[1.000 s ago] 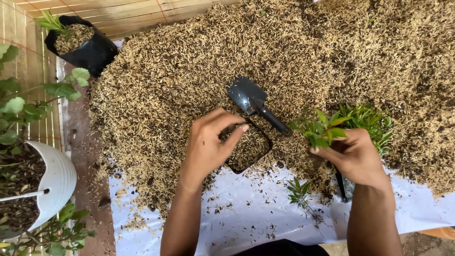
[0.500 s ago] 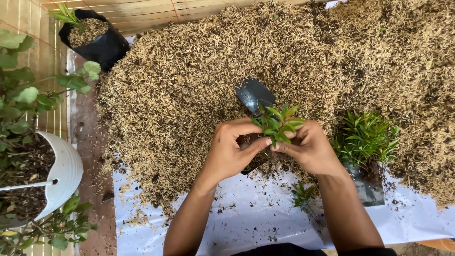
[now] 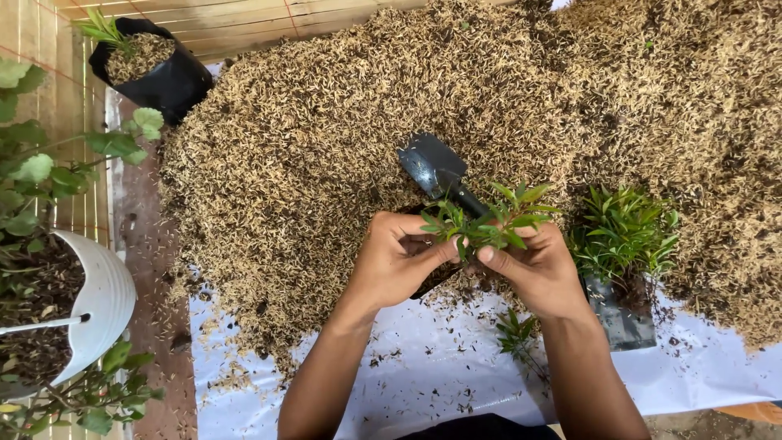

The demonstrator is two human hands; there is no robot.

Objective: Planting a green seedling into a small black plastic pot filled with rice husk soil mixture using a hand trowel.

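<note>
Head view: your left hand (image 3: 397,265) and right hand (image 3: 533,269) have fingers clamped on seedling (image 3: 487,218); trowel (image 3: 440,173) just behind, seedling clump (image 3: 623,232) crowds right, sheet (image 3: 423,367) open below.

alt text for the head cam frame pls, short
Left hand and right hand hold a small green seedling together over a black grow bag at the edge of a rice-husk pile. A black trowel lies just behind; more seedlings stand right.
</note>
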